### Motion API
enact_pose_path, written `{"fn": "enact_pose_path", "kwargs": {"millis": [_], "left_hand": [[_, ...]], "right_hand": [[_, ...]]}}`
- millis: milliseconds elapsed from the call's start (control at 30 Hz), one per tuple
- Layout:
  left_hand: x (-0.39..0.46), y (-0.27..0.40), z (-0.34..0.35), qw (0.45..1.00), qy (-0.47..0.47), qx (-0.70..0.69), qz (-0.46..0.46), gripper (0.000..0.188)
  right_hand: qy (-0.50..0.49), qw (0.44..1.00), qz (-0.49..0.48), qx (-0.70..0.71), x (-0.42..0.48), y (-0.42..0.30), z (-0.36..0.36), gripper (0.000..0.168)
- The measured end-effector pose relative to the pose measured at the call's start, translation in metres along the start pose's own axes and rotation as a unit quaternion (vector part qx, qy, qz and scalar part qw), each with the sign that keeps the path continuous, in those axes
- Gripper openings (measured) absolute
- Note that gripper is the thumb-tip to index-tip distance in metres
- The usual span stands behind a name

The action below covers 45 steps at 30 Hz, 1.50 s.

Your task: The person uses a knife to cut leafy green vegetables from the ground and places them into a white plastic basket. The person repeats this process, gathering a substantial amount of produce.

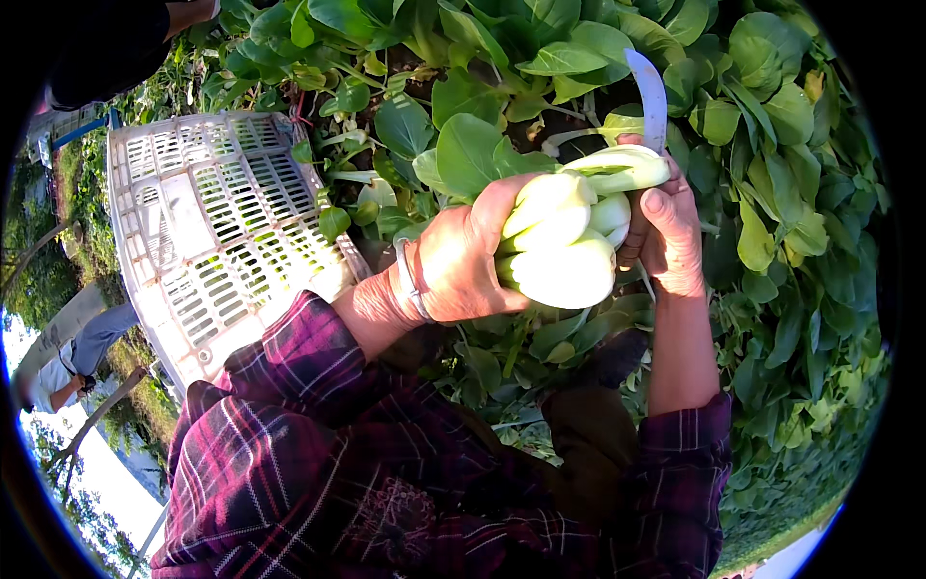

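My left hand (463, 253), with a metal bangle at its wrist, grips several heads of bok choy (568, 271) bundled together, their pale bases pointing right. My right hand (669, 224) is at the bundle's right side. A curved knife blade (650, 101) rises from behind its fingers; the knife's handle is hidden in that hand. The thumb of the right hand is beside a pale green stalk (629, 168) lying across the top of the bundle. Dark green leaves (466, 155) show above my left hand.
A white slatted plastic crate (184, 217) stands close on the left. Dense leafy bok choy plants (781, 166) grow above and to the right, with loose leaves on the soil. A person (65, 369) is far off at left; another person's dark-clothed limb (116, 43) shows at top left.
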State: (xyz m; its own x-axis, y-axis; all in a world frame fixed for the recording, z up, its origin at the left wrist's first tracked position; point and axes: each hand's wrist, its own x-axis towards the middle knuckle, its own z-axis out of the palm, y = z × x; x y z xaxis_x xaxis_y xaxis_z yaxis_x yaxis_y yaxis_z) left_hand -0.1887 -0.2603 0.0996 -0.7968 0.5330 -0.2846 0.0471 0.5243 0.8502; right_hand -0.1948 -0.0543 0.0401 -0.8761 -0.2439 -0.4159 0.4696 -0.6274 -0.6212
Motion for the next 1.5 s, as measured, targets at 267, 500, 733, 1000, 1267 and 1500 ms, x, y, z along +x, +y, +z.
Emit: {"fn": "enact_pose_path", "kwargs": {"millis": [267, 500, 733, 1000, 1267, 1500], "left_hand": [[-0.011, 0.013, -0.025, 0.986, -0.035, -0.158, -0.033, 0.087], [-0.004, -0.020, -0.035, 0.886, 0.056, -0.407, -0.216, 0.069], [0.011, -0.019, 0.013, 0.821, -0.011, -0.516, -0.246, 0.078], [0.004, -0.030, 0.036, 0.858, 0.032, -0.435, -0.270, 0.096], [0.009, -0.015, -0.006, 0.963, -0.160, 0.086, -0.200, 0.095], [0.093, 0.001, -0.020, 0.841, -0.311, 0.424, -0.123, 0.100]], "right_hand": [[0.108, 0.992, -0.038, -0.053, -0.016, -0.027, -0.032, 0.034], [-0.055, 0.995, 0.080, 0.033, -0.025, -0.013, -0.026, 0.037], [0.010, 0.991, 0.124, -0.047, -0.017, 0.002, 0.005, 0.026], [0.147, 0.973, 0.120, -0.134, -0.016, 0.029, 0.016, 0.033], [0.178, 0.952, 0.118, -0.218, 0.000, 0.057, -0.033, 0.025], [0.162, 0.900, -0.052, -0.401, 0.046, 0.086, -0.047, 0.022]]}}
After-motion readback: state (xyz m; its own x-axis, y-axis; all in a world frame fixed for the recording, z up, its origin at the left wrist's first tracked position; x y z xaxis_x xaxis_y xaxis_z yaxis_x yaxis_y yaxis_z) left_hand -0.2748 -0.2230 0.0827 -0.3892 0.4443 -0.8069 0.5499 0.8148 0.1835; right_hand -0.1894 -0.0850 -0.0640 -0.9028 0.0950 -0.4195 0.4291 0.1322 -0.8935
